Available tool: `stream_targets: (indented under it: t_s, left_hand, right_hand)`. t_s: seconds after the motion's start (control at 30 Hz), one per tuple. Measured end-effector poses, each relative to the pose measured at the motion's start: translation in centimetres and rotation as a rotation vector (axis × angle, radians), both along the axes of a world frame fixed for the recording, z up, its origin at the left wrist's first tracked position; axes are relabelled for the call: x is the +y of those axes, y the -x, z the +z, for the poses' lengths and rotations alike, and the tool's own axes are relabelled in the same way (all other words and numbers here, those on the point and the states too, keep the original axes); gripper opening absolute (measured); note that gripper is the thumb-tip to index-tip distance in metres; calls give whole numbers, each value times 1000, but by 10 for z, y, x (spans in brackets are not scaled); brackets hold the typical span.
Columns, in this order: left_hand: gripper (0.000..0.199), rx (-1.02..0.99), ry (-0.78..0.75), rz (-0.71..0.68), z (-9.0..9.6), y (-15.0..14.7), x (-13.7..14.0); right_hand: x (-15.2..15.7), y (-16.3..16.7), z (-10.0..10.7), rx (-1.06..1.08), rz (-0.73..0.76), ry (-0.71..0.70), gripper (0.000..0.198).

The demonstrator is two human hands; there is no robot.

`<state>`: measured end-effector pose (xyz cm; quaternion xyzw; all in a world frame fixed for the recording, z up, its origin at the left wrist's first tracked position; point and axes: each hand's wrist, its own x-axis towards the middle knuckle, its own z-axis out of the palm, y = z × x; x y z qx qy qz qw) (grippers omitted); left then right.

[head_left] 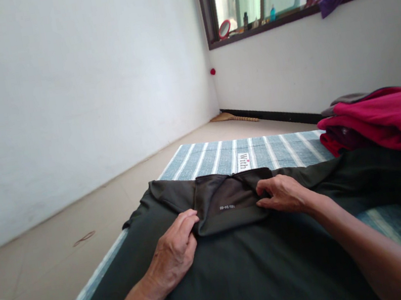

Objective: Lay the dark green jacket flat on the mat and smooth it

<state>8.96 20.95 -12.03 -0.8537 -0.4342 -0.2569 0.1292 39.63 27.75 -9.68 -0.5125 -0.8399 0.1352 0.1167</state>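
A dark green collared top [244, 270] lies spread out on a blue-and-white striped mat, one sleeve reaching off to the right. Its collar [231, 221] faces me near the middle, with small white size print inside the neck. My left hand [176, 248] is closed at the collar's left end, fingertips on the fabric edge. At the other end, my right hand [282, 192] pinches the collar between thumb and bent fingers. The underside of the top is hidden.
The striped mat [209, 157] rests on a tiled floor [68, 259]. Folded pink and dark clothes [391, 118] are piled at the right. A wooden-looking brush or whisk [237, 116] lies by the far wall. Bottles and a round mirror [225, 29] stand on the windowsill.
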Motion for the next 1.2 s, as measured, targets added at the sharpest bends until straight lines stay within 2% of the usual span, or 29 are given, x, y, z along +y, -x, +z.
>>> stream_targets:
  t_s: [0.33,0.4,0.5,0.57,0.6,0.7,0.77,0.87,1.2]
  left_hand:
    - [32,-38,28,8,0,0,0]
    - [30,-23,18,7,1,0,0]
    - [29,-5,5,-3,1,-1,0]
    - [28,-1,1,-9,1,-1,-1]
    - [28,-1,0,-10,1,-1,-1]
    - [29,-4,10,-7,1,-1,-1]
    - [29,-12,20,-6,0,0,-1]
    - [30,-21,29,-8,-1,1,-2]
    - [29,-34,35,-16,0,0,-3]
  right_hand:
    - [-1,0,-2,-12,4,-11,21]
    - [-4,3,-3,-36,-23,-119,18]
    - [-11,13,0,-58,-104,-431,28]
    - [-17,23,1,-40,-53,-573,32]
    - [-19,28,1,-27,11,-592,30]
    - [-24,43,-5,-36,212,-502,24]
    - [-26,49,-11,-74,265,-411,26]
    - [-28,53,-17,-114,268,-347,30]
    - [-26,48,-14,-108,312,-305,31]
